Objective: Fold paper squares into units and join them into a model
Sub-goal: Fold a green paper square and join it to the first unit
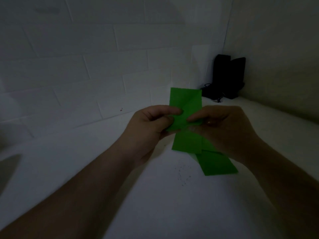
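Observation:
A long folded green paper strip point(186, 102) is held up above the white table, its top end pointing away from me and showing a diagonal crease. My left hand point(150, 128) pinches its middle from the left. My right hand point(224, 130) pinches it from the right, with a ring on one finger. A second folded green strip point(215, 164) lies on the table under my right hand, partly hidden by the hand and by the lower end of the held strip.
The white table point(155, 195) meets a white tiled wall point(86, 66) at the back and a plain wall on the right. Two black upright objects point(227, 73) with a cable stand in the far right corner. Small dark specks point(183, 173) dot the table.

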{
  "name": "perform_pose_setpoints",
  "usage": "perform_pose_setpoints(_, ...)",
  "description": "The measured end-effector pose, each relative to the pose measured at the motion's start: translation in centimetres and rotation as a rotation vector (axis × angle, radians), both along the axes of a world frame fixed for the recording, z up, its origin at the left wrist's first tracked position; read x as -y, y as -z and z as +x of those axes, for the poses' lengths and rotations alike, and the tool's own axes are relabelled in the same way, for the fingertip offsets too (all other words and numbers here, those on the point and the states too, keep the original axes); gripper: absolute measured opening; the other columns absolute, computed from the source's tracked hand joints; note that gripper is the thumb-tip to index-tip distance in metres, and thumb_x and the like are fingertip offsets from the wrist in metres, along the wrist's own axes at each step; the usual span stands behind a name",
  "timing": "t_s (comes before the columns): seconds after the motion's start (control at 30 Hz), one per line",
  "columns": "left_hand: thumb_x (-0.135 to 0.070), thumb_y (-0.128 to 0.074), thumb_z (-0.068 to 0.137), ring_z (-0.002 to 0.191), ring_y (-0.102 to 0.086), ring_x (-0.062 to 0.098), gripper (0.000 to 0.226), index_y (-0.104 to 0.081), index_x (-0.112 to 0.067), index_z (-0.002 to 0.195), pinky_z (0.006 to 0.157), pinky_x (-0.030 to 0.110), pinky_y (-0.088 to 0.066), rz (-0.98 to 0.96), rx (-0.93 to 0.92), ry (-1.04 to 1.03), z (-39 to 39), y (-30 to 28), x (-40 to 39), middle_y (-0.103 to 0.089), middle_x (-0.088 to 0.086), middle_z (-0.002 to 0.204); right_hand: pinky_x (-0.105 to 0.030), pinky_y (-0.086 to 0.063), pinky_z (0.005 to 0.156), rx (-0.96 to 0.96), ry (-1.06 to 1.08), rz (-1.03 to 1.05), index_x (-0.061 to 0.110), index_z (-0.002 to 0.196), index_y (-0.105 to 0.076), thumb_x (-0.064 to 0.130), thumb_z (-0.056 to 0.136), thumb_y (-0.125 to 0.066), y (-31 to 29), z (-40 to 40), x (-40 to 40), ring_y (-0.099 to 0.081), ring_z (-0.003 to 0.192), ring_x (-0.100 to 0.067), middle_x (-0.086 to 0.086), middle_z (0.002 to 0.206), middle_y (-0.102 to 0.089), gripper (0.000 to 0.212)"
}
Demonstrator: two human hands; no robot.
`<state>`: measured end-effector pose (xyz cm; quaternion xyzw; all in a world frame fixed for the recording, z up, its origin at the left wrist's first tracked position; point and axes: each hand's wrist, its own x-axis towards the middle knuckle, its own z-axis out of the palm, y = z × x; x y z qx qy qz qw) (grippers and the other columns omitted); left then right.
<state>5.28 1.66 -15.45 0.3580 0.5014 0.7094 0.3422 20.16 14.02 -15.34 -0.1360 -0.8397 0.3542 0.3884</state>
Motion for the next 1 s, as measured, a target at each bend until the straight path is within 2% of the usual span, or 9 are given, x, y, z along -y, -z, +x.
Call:
perform_pose_setpoints(0.1,0.020,-0.039,0.095,0.089,-0.077,0.017,0.043,-0.075,-0.002,0.089,0.081,0.030,-0.063,-0.013,0.042,0.014,0.0,-0.3,0.1,-0.080,0.008,0.095,-0.017,-0.058,0.072,-0.028,0.048,-0.037,0.035,0.081,-0.075,0.012,0.076,-0.085,-0.1,-0.2,-0.1,-0.072,0.076,-0.004,0.018,0.081,-0.075,0.026)
perform_pose_setpoints(0.2,0.028,-0.037,0.087,0.096,-0.076,0.020,0.050,-0.076,-0.003,0.094,0.089,0.031,-0.061,-0.013,0.035,0.040,-0.4,-0.2,0.2,-0.079,0.011,0.100,-0.022,-0.060,0.075,-0.072,0.014,-0.128,0.030,0.080,-0.076,0.004,0.078,-0.082,-0.3,-0.2,0.0,-0.075,0.075,-0.010,0.011,0.078,-0.077,0.026)
perform_pose_setpoints(0.27,0.028,-0.050,0.087,0.094,-0.075,0.016,0.046,-0.075,-0.009,0.099,0.088,0.027,-0.060,0.007,-0.116,0.017,-0.5,0.2,0.3,-0.079,0.007,0.094,-0.024,-0.061,0.075,-0.110,-0.019,-0.205,0.030,0.077,-0.077,-0.002,0.078,-0.080,-0.5,-0.2,-0.1,-0.076,0.075,-0.014,0.006,0.076,-0.077,0.032)
perform_pose_setpoints(0.33,0.019,-0.064,0.086,0.085,-0.074,0.009,0.036,-0.075,-0.013,0.097,0.080,0.022,-0.058,0.025,-0.296,-0.065,-0.5,0.5,0.5,-0.078,-0.002,0.083,-0.026,-0.061,0.075,-0.143,-0.046,-0.246,0.032,0.073,-0.079,-0.005,0.078,-0.078,-0.5,-0.2,-0.2,-0.076,0.075,-0.018,0.002,0.076,-0.078,0.037)
perform_pose_setpoints(0.47,-0.001,-0.083,0.078,0.081,-0.075,0.012,0.022,-0.078,-0.021,0.087,0.078,0.025,-0.059,0.069,-0.449,-0.245,-0.8,0.7,0.3,-0.079,-0.004,0.081,-0.024,-0.060,0.073,-0.144,-0.052,-0.263,0.028,0.076,-0.079,-0.002,0.076,-0.080,-0.5,-0.2,0.1,-0.076,0.074,-0.017,0.003,0.076,-0.078,0.031)
perform_pose_setpoints(0.63,-0.004,-0.083,0.076,0.079,-0.074,0.010,0.016,-0.077,-0.016,0.086,0.079,0.024,-0.058,0.109,-0.392,-0.203,-0.7,0.7,0.2,-0.078,-0.002,0.079,-0.022,-0.059,0.069,-0.188,-0.086,-0.326,0.016,0.082,-0.074,0.014,0.068,-0.078,-0.7,-0.1,0.3,-0.076,0.073,-0.017,0.001,0.076,-0.078,0.014)
perform_pose_setpoints(0.83,-0.017,-0.079,0.074,0.083,-0.072,0.028,0.017,-0.074,-0.014,0.089,0.084,0.043,-0.062,0.108,-0.353,-0.131,-0.7,0.9,0.1,-0.075,0.019,0.087,-0.024,-0.060,0.069,-0.193,-0.064,-0.307,0.024,0.077,-0.076,0.013,0.074,-0.079,-0.8,0.0,0.4,-0.076,0.072,-0.019,0.000,0.075,-0.077,0.012)
perform_pose_setpoints(0.93,-0.011,-0.078,0.079,0.083,-0.070,0.032,0.013,-0.070,-0.008,0.089,0.084,0.046,-0.061,0.126,-0.300,-0.131,-0.8,0.9,-0.1,-0.072,0.020,0.083,-0.032,-0.063,0.073,-0.172,-0.039,-0.319,0.026,0.076,-0.075,0.010,0.079,-0.079,-0.6,-0.1,0.3,-0.076,0.075,-0.022,-0.004,0.077,-0.077,0.016)
perform_pose_setpoints(1.0,-0.006,-0.075,0.083,0.084,-0.070,0.031,0.010,-0.069,-0.007,0.092,0.084,0.042,-0.061,0.124,-0.268,-0.115,-0.8,1.0,-0.2,-0.071,0.017,0.084,-0.039,-0.064,0.077,-0.139,-0.032,-0.321,0.023,0.079,-0.075,0.014,0.080,-0.079,-0.5,-0.2,0.4,-0.076,0.077,-0.024,-0.006,0.080,-0.077,0.009)
